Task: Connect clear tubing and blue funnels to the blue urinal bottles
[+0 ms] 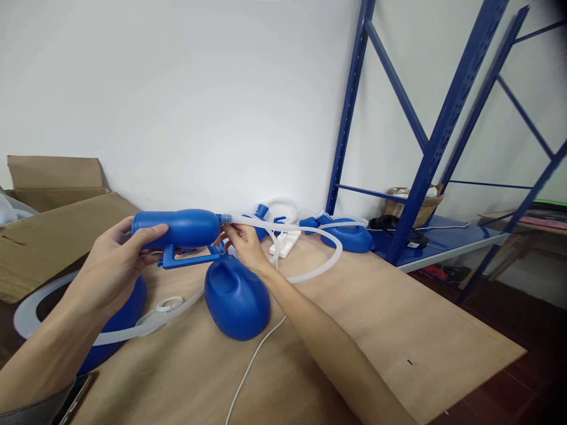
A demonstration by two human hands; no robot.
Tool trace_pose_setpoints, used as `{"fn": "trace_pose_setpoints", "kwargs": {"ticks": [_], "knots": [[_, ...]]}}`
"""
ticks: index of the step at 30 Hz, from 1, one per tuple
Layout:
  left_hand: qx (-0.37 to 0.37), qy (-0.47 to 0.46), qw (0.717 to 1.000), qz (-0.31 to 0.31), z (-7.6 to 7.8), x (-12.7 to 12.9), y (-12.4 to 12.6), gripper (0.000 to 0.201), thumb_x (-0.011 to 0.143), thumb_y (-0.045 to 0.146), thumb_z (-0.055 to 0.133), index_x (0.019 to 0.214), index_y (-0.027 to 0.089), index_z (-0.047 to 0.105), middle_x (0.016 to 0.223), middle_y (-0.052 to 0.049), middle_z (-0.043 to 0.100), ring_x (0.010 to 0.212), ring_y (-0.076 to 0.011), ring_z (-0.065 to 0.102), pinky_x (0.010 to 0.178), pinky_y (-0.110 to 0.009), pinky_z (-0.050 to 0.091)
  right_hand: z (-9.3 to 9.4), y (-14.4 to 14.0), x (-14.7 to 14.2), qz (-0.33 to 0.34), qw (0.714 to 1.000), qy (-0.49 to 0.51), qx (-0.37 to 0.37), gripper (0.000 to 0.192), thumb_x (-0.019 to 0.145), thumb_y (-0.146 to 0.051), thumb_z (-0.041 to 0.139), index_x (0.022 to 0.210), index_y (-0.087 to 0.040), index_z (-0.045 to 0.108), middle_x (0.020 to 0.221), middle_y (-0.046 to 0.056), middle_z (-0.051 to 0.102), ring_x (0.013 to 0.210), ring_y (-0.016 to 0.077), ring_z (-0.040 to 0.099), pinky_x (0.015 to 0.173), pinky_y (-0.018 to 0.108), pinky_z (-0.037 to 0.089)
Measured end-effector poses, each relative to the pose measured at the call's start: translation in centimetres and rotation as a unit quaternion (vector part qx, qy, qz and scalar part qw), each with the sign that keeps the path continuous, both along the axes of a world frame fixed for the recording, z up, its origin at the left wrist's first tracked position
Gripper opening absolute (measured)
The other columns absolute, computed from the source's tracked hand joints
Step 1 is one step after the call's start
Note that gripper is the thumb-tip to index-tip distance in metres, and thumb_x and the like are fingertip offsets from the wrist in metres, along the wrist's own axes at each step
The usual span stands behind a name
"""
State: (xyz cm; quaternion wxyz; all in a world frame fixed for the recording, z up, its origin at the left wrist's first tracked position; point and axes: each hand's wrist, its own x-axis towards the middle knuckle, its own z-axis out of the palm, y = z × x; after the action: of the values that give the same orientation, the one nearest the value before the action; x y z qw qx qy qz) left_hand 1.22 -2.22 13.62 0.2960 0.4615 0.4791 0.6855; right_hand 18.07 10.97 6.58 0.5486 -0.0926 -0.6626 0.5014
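Observation:
My left hand (pixel 126 248) is wrapped round the wide end of a blue plastic urinal-like funnel (pixel 190 228) with a handle below it, held level above the table. A translucent hose (pixel 283 226) joins its narrow end. My right hand (pixel 241 242) closes its fingers at that joint, where a small metal clamp (pixel 225 218) sits round the hose; which part they press on is partly hidden. Just beneath, a blue plastic bottle (pixel 239 301) rests on the table. Another blue bottle (pixel 137 301) lies behind my left forearm, with a hose (pixel 155 321) beside it.
A brown tabletop (pixel 354 330) carries a white power strip (pixel 286 243), a white cable (pixel 252 360) and a phone (pixel 77 398). More blue bottles (pixel 349 236) with hoses lie at the back. Cardboard boxes (pixel 66 230) stand left; blue metal shelving (pixel 443 130) rises at right.

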Motion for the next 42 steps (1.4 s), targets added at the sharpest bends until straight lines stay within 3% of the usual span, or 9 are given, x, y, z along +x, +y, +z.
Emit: {"fn": "trace_pose_setpoints", "kwargs": {"ticks": [9, 15, 19, 24, 29, 31, 33, 38, 42], "knots": [[-0.013, 0.068, 0.996, 0.056, 0.1, -0.7, 0.3, 0.042, 0.061, 0.038, 0.092, 0.091, 0.022, 0.068, 0.084, 0.003, 0.072, 0.069, -0.0109, 0.067, 0.053, -0.012, 0.053, 0.9, -0.7, 0.5, 0.077, 0.990, 0.021, -0.120, 0.052, 0.072, -0.065, 0.084, 0.087, -0.017, 0.071, 0.075, 0.003, 0.072, 0.070, 0.0156, 0.070, 0.065, 0.026, 0.056], [-0.027, 0.141, 0.987, 0.069, -0.3, -0.8, 0.3, 0.053, 0.060, 0.049, 0.091, 0.097, 0.022, 0.064, 0.098, -0.003, 0.077, 0.090, -0.0216, 0.074, 0.080, -0.032, 0.065, 1.6, -1.2, 1.1, 0.057, 0.980, 0.000, -0.190, 0.036, 0.079, -0.049, 0.083, 0.082, -0.014, 0.072, 0.073, 0.003, 0.071, 0.065, 0.0125, 0.067, 0.050, 0.019, 0.045], [-0.006, 0.268, 0.958, 0.097, -0.9, -1.1, 0.2, 0.061, 0.061, 0.061, 0.085, 0.107, 0.026, 0.062, 0.106, -0.004, 0.078, 0.100, -0.0306, 0.075, 0.094, -0.047, 0.062, 2.1, -1.2, 1.3, 0.064, 0.965, -0.006, -0.253, 0.023, 0.084, -0.033, 0.081, 0.079, -0.013, 0.070, 0.068, 0.002, 0.068, 0.056, 0.0091, 0.062, 0.044, 0.017, 0.037], [0.001, 0.397, 0.903, 0.164, -0.7, -1.3, -0.8, 0.069, 0.059, 0.070, 0.077, 0.113, 0.030, 0.063, 0.102, -0.003, 0.079, 0.092, -0.0326, 0.078, 0.086, -0.048, 0.064, 2.1, -0.2, 2.5, 0.063, 0.958, -0.015, -0.279, 0.018, 0.095, -0.021, 0.068, 0.079, -0.012, 0.069, 0.068, 0.001, 0.067, 0.055, 0.0058, 0.059, 0.042, 0.013, 0.033], [-0.015, 0.439, 0.875, 0.205, 0.4, -1.4, -1.4, 0.067, 0.058, 0.074, 0.075, 0.107, 0.030, 0.063, 0.091, -0.001, 0.079, 0.084, -0.0303, 0.078, 0.077, -0.041, 0.064, 2.3, 0.1, 4.0, 0.171, 0.938, -0.057, -0.297, 0.016, 0.099, -0.025, 0.065, 0.101, -0.010, 0.073, 0.092, 0.009, 0.077, 0.081, 0.0152, 0.074, 0.066, 0.021, 0.057], [-0.032, 0.428, 0.883, 0.191, 0.5, -1.2, -1.3, 0.070, 0.056, 0.074, 0.076, 0.108, 0.029, 0.061, 0.094, -0.002, 0.079, 0.082, -0.0291, 0.078, 0.074, -0.038, 0.063, 2.8, -0.5, 3.8, 0.239, 0.909, -0.002, -0.342, 0.029, 0.102, -0.039, 0.062, 0.105, -0.011, 0.068, 0.101, 0.011, 0.076, 0.090, 0.0182, 0.074, 0.079, 0.029, 0.061], [-0.043, 0.443, 0.878, 0.176, 0.4, -0.9, -1.2, 0.074, 0.055, 0.077, 0.075, 0.107, 0.027, 0.060, 0.091, -0.003, 0.079, 0.080, -0.0296, 0.078, 0.071, -0.037, 0.061, 3.4, -1.3, 3.3, 0.258, 0.870, 0.077, -0.413, 0.042, 0.104, -0.053, 0.053, 0.101, -0.012, 0.062, 0.096, 0.011, 0.074, 0.085, 0.0201, 0.073, 0.075, 0.034, 0.062], [-0.001, 0.576, 0.815, 0.059, -0.8, 0.0, -1.7, 0.061, 0.076, 0.077, 0.060, 0.112, 0.028, 0.063, 0.070, 0.002, 0.073, 0.063, -0.0252, 0.070, 0.059, -0.032, 0.049, 5.0, -2.4, 3.1, 0.132, 0.782, 0.301, -0.530, 0.043, 0.113, -0.040, 0.027, 0.080, -0.021, 0.047, 0.062, -0.002, 0.054, 0.051, 0.0129, 0.056, 0.051, 0.027, 0.055], [-0.001, 0.565, 0.825, -0.025, -1.6, 1.3, -2.3, 0.051, 0.081, 0.069, 0.062, 0.115, 0.030, 0.064, 0.082, 0.002, 0.076, 0.058, -0.0211, 0.065, 0.059, -0.031, 0.047, 5.9, -2.5, 4.6, 0.092, 0.776, 0.381, -0.495, 0.051, 0.114, -0.036, 0.020, 0.066, -0.023, 0.027, 0.048, -0.011, 0.019, 0.035, 0.0059, 0.023, 0.036, 0.014, 0.026]]}}
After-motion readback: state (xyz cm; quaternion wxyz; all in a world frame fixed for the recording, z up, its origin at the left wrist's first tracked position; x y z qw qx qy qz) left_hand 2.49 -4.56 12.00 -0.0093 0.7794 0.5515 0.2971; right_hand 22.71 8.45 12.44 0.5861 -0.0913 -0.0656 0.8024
